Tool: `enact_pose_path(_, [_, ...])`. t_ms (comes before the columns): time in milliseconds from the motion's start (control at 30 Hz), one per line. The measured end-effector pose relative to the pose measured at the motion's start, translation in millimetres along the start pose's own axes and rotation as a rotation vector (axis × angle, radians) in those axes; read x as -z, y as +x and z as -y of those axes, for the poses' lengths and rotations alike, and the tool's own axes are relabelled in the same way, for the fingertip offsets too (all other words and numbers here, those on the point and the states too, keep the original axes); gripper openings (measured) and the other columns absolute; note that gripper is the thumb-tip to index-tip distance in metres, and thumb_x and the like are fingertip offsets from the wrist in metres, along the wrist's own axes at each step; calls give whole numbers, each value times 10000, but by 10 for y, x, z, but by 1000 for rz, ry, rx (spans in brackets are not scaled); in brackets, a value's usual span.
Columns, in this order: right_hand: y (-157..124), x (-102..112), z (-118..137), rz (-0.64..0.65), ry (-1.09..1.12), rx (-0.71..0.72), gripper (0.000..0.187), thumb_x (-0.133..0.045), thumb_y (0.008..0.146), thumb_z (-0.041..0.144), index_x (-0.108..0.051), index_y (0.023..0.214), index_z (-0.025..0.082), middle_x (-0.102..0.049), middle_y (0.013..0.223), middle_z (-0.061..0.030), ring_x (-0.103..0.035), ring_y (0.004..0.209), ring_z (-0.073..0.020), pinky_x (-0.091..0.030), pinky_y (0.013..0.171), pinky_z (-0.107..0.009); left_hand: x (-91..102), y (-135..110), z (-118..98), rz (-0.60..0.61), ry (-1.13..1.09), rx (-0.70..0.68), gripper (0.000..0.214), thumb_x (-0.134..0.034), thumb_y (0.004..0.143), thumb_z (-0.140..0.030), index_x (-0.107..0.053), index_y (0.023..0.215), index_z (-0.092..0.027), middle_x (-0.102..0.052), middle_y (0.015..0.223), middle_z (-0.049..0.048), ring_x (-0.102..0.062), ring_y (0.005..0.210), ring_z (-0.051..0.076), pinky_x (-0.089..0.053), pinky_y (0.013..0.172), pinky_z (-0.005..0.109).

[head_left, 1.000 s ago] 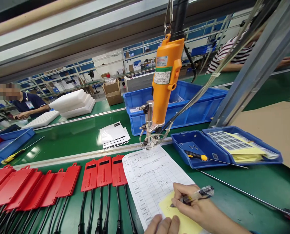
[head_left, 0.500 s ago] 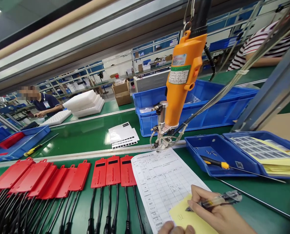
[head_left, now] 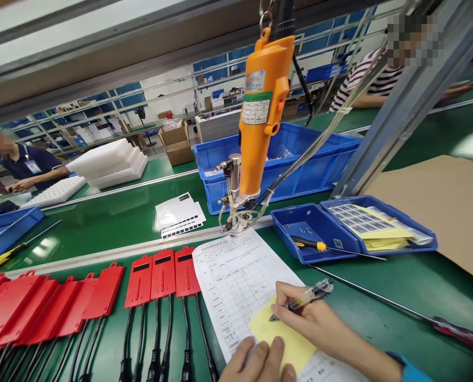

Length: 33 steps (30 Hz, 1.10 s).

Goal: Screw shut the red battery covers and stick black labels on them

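My right hand closes its fingers round a clear-barrelled pen. The pen's dark tip is at a yellow paper slip, just right of a few faint handwritten marks. Under the slip lies a white printed form with table lines and some handwriting. Flat at the slip's lower edge rests my left hand, its fingers stretched out over the paper; the picture's bottom edge cuts off the rest of it. Left of the form are red flat plastic housings with black cables.
An orange electric screwdriver hangs above the form's top end. Right of it, blue bins hold a screwdriver, small metal parts and label sheets. A long screwdriver lies right of my hand. Two people sit across the bench.
The view has shifted right and down, so the bench things appear further left. My left hand shows more of its fingers. The pen stays in my right hand at the yellow slip.
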State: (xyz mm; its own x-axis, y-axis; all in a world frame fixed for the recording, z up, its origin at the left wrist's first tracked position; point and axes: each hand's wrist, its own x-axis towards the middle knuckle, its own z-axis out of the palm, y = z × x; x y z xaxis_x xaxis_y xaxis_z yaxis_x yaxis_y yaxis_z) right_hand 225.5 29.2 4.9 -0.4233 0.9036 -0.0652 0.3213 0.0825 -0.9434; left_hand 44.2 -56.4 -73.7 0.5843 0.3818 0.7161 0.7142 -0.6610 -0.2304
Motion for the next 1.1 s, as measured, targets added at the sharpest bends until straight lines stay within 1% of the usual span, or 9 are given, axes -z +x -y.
enact_pose_path(100, [-13,-7,1,11,6,-5,265,-541,847,351,-406,665,214,-453,625,23,-393,622,-145,-317,591,-281,32,4,16,-24,-8,7,196,-661,928,-345,-637,1024,-176,-678,1254,104,-662,1001,170,-288,1169,434])
enact_pose_path(233, [-14,-9,10,21,-14,-2,254,-537,844,332,-405,661,214,-454,621,25,-399,617,-141,-312,588,-279,-5,-47,-10,35,25,-46,225,-674,918,-344,-624,1059,-175,-661,1277,120,-655,1021,186,-278,1171,458])
enact_pose_path(400, [-6,-11,5,63,-21,24,257,-545,835,310,-396,650,212,-498,627,13,-428,627,-143,-319,590,-276,-14,-17,-27,-29,-1,11,184,-681,911,-341,-637,979,-176,-711,1175,97,-661,967,179,-286,1165,455])
enact_pose_path(500, [-2,-13,1,75,-37,27,259,-545,836,297,-394,643,211,-509,626,12,-435,626,-144,-316,587,-276,0,12,-20,-38,-8,15,181,-680,913,-343,-639,979,-179,-715,1166,89,-660,955,172,-287,1165,447])
enact_pose_path(667, [-19,-14,-3,78,-72,32,262,-549,833,295,-401,635,210,-501,615,16,-431,613,-142,-298,577,-277,30,26,5,-14,6,-8,222,-672,917,-368,-639,1032,-180,-685,1239,102,-655,1011,178,-285,1169,441])
enact_pose_path(867, [-29,-9,4,90,-91,36,280,-558,840,293,-391,632,208,-486,604,24,-413,604,-133,-282,571,-274,81,48,44,2,2,-27,216,-672,919,-355,-641,1041,-180,-695,1220,100,-663,985,171,-273,1177,448])
enact_pose_path(1000, [-21,-5,3,88,-95,40,276,-552,842,280,-387,633,207,-483,605,23,-416,609,-135,-282,573,-274,82,-6,53,74,42,-89,278,-644,937,-365,-606,1132,-170,-626,1329,137,-643,1089,200,-258,1184,474])
enact_pose_path(1100, [-16,-5,4,77,-95,37,274,-548,837,282,-385,629,207,-467,600,24,-409,608,-136,-282,573,-276,71,-47,52,89,54,-105,295,-655,931,-358,-597,1147,-165,-604,1355,153,-633,1128,215,-270,1179,483])
